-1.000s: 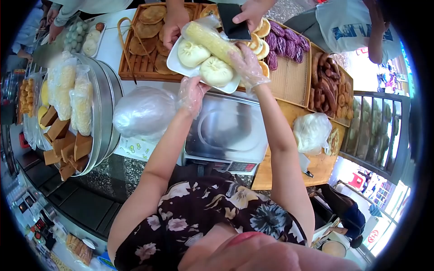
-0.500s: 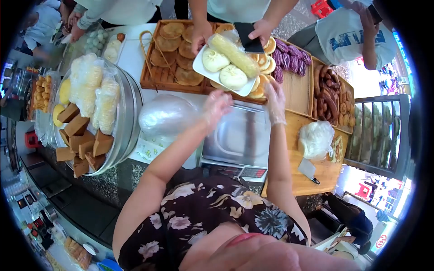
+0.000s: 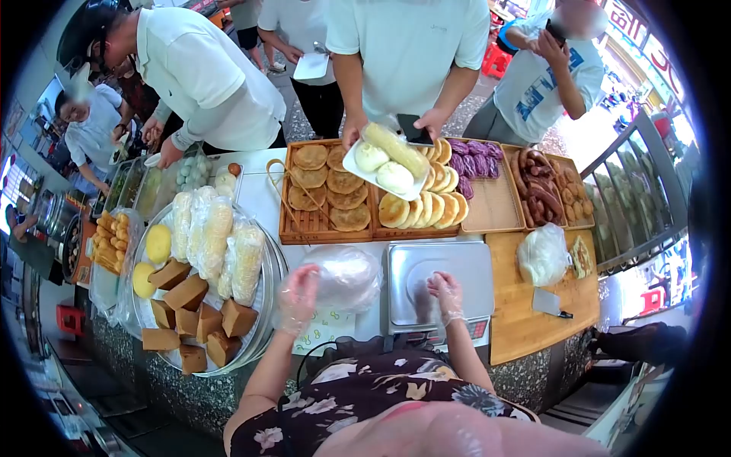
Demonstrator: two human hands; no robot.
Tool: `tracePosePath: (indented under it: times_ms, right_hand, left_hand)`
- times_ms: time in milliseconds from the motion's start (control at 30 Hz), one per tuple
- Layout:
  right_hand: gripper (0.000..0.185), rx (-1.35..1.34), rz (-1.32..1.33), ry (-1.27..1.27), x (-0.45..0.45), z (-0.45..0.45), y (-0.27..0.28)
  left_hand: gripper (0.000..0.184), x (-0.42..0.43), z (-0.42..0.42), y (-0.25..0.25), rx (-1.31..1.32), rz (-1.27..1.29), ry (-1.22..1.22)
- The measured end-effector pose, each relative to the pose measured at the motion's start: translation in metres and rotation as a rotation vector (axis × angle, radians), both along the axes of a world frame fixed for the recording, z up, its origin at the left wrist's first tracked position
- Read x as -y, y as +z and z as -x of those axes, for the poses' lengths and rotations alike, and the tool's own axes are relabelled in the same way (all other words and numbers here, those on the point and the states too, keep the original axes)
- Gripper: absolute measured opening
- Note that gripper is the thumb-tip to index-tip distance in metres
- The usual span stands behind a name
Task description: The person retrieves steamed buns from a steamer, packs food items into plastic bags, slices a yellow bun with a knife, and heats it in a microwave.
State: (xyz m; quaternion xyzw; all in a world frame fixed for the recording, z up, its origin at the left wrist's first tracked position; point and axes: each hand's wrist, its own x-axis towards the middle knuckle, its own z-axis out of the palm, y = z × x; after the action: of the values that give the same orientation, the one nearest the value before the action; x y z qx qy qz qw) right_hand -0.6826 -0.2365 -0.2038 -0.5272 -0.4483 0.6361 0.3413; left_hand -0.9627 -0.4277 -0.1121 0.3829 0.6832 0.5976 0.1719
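Both my hands wear clear plastic gloves. My left hand (image 3: 298, 298) is beside a pile of clear plastic bags (image 3: 343, 279), fingers loosely bent and apart, with nothing seen in it. Over the right part of the metal scale (image 3: 401, 305) is my right hand (image 3: 446, 297), its fingers loosely curled and nothing visible in them. Across the counter, a person in a white shirt holds a white tray (image 3: 420, 188) with two steamed buns (image 3: 395, 177) and a wrapped corn cob (image 3: 396, 150). A dark phone (image 3: 413, 129) is in that person's other hand.
At left, a round steamer (image 3: 266, 320) carries wrapped corn and brown cake blocks (image 3: 196, 324). Wooden trays (image 3: 293, 234) of flatbreads line the counter's far side. On a cutting board (image 3: 525, 335) lie a cleaver (image 3: 550, 302) and a white bag (image 3: 543, 255). Several people stand beyond.
My hands have drawn back from the food tray toward my body and are lower. The tray stays with the person opposite. My view has tilted up, showing more people.
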Motion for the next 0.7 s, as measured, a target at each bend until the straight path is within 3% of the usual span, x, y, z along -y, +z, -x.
tracePosePath:
  times_ms: [33, 67, 133, 233, 700]
  right_hand:
    - [0.028, -0.026, 0.004, 0.037, 0.007, 0.007, 0.000]
    - [0.028, -0.054, 0.008, 0.075, 0.013, 0.012, 0.000]
    - [0.027, -0.035, -0.016, 0.112, 0.021, 0.021, 0.005]
    - [0.025, 0.030, -0.059, 0.188, 0.028, 0.038, 0.023]
    - [0.022, 0.059, -0.044, 0.286, 0.048, 0.051, 0.008]
  left_hand:
    - [0.015, 0.009, 0.015, 0.007, -0.261, 0.129, 0.095]
    - [0.015, 0.016, 0.027, 0.006, -0.260, 0.125, 0.089]
    - [0.021, 0.023, 0.049, 0.000, -0.688, 0.135, 0.196]
    - [0.024, 0.033, 0.074, -0.016, -0.825, 0.148, 0.155]
    - [0.027, 0.039, 0.082, -0.033, -0.857, 0.196, 0.101]
